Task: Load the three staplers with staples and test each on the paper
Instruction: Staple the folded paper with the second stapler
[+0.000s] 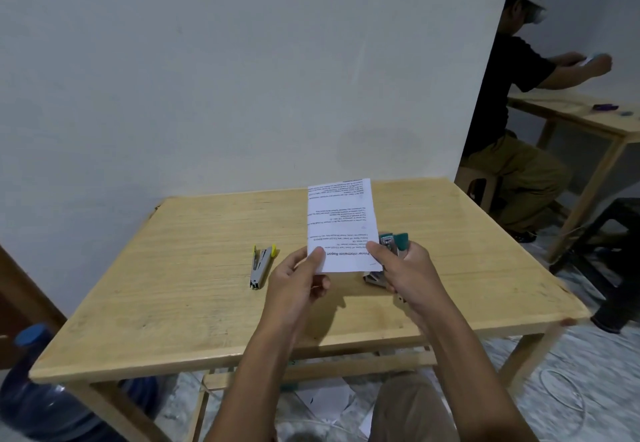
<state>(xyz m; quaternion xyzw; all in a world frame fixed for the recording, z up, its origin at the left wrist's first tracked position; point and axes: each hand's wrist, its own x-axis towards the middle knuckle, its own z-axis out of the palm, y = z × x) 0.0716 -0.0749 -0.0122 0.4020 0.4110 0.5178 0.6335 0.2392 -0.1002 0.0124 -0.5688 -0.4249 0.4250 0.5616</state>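
Pale wood tabletop (194,289), head view. Left hand (298,282) pinches the near left corner of the paper (341,225), thumb on top, sheet held up over the tabletop. Right hand (403,275) grips the near right edge, fingers also wrapped round a teal stapler (394,242). Yellow-tipped grey stapler (262,266) lies left, apart from both hands. Part of a third stapler (372,278) shows under the right hand.

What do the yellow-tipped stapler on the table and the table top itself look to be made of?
The yellow-tipped stapler looks like dull grey metal with yellow plastic ends; the grey parts might be painted or plastic, too small to tell. The table looks like pale wood with visible grain lines and a light sheen, likely varnished, possibly a veneer.
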